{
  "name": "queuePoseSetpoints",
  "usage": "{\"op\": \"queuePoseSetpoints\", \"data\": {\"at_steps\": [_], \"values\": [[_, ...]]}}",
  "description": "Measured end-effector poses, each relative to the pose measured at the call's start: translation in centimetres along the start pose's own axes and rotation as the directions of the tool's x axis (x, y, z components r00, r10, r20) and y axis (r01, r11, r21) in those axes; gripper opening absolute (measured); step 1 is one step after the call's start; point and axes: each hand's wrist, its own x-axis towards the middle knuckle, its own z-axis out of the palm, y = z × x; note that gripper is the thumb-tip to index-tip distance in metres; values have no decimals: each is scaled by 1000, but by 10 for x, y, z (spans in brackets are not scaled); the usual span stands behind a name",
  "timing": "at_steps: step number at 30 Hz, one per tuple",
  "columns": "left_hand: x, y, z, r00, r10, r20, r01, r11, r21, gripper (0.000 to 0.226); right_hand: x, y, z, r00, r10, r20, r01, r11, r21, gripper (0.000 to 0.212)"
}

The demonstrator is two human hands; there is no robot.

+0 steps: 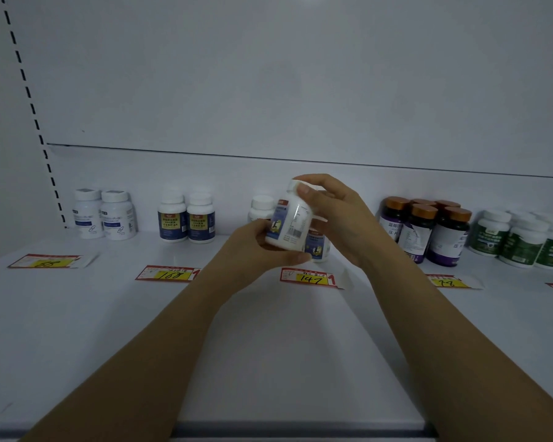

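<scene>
Nearest the camera, the front edge of a white shelf (268,346) is seen, and two bare forearms are stretched across it toward the middle. Further in, four price tags are laid flat in a row on the shelf: one at the far left (48,261), one marked 168 (168,274), one marked 147 (307,277) and one to the right (450,282).

Just above and behind the 147 tag, a white bottle (289,221) is held clear of the shelf between both hands. It is slightly tilted, with its cap uppermost and its barcode turned toward the camera. Its lower part is gripped by the left hand (253,247), whose thumb is curled under the base. Its cap and upper side are gripped by the right hand (336,218), whose fingers are curled over the top.

Directly behind the held bottle, a matching bottle (316,248) is stood on the shelf, and a further white-capped bottle (261,207) is partly hidden by the left hand. Along the back, from left to right, are ranged two white bottles (104,213), two blue-labelled bottles (186,218), dark bottles with copper caps (428,228) and green-labelled bottles (521,239). Behind them all, a plain white back panel (268,90) is seen.
</scene>
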Motion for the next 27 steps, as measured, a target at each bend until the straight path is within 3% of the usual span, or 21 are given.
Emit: {"op": "queuePoseSetpoints", "data": {"at_steps": [6,10,18,24,27], "values": [[-1,1,0,999,-40,37,41,999,-26,39,-1,-1,1,999,6,48,-8,999,33,22],[-1,1,1,999,-1,-47,2,1000,31,42,-3,-1,5,1000,-16,18,18,994,-106,26],[1,-3,-2,999,-27,18,28,999,-35,43,0,0,0,1000,15,0,-15,988,-152,33],[4,-10,-8,990,56,-130,-65,995,-71,48,-9,-9,5,987,-44,154,69,984,-161,36],[8,-15,-12,942,195,-272,-185,981,62,55,-11,-12,14,967,-149,205,200,945,-259,45]]}}
